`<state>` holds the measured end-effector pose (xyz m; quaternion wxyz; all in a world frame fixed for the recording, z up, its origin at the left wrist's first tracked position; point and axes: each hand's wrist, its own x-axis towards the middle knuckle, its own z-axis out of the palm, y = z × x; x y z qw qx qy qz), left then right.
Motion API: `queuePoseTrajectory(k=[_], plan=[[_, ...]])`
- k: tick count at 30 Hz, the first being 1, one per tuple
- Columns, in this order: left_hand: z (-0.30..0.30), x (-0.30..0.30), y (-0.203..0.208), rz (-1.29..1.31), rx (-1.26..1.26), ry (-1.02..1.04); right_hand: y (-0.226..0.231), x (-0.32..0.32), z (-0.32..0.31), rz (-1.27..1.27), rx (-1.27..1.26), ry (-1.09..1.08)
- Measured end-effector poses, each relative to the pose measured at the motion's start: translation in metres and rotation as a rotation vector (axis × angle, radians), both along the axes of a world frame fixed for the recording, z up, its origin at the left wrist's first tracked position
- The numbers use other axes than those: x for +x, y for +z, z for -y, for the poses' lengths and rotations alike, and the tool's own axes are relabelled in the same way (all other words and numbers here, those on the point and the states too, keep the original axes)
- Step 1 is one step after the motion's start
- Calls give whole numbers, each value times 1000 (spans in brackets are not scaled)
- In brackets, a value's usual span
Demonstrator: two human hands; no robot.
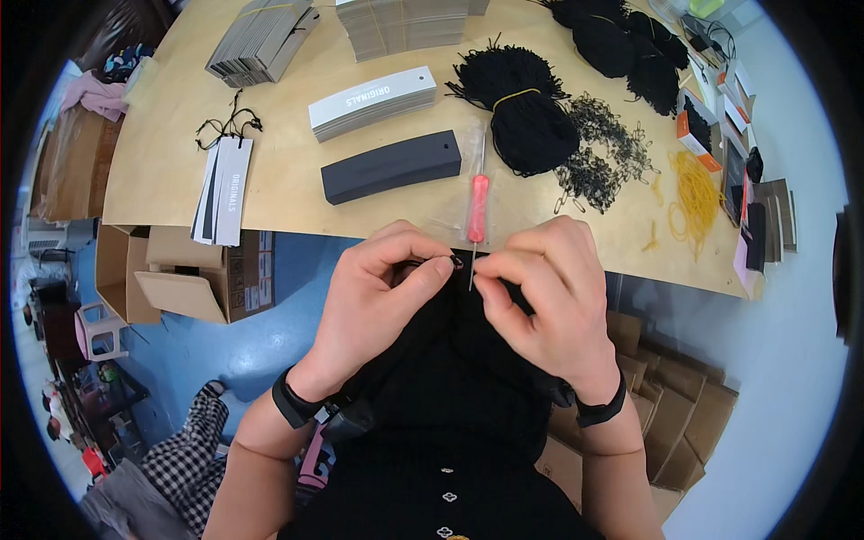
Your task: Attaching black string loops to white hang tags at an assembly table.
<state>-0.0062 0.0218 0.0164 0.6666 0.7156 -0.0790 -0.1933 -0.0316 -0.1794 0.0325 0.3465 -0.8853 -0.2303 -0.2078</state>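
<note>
My left hand [382,288] is closed, thumb and forefinger pinching the end of a black string [457,262] at the table's near edge. Close beside it, my right hand [553,301] is closed too, its fingertips pinched together; whatever lies between them is too small to make out. Between the two hands, a pink-handled tool [479,209] lies on the table, with a thin metal shaft reaching past the edge beside my right fingertips. Beyond it rests a bundle of black strings [535,135], tied with a yellow band, next to a heap of dark safety pins [607,153].
Stacks of white tags [373,101] and dark tags [391,168] lie ahead on the wooden table [279,180]. Strung tags [222,191] sit at its left edge. Yellow rubber bands [695,202] lie to the right. Below are an opened carton [184,270] and flattened cardboard [675,405].
</note>
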Motion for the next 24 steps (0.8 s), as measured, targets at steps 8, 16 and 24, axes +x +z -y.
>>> queuePoseTrajectory(k=[8, 16, 24], plan=[[3, -2, -3, -8, -99, 22, -9, 0, -5, -21, 19, -35], [-5, 3, -3, 76, 101, -118, -10, 1, -1, -304, 145, 40], [-1, 4, 5, -337, -261, -170, -9, -3, 13, -757, 668, 235]])
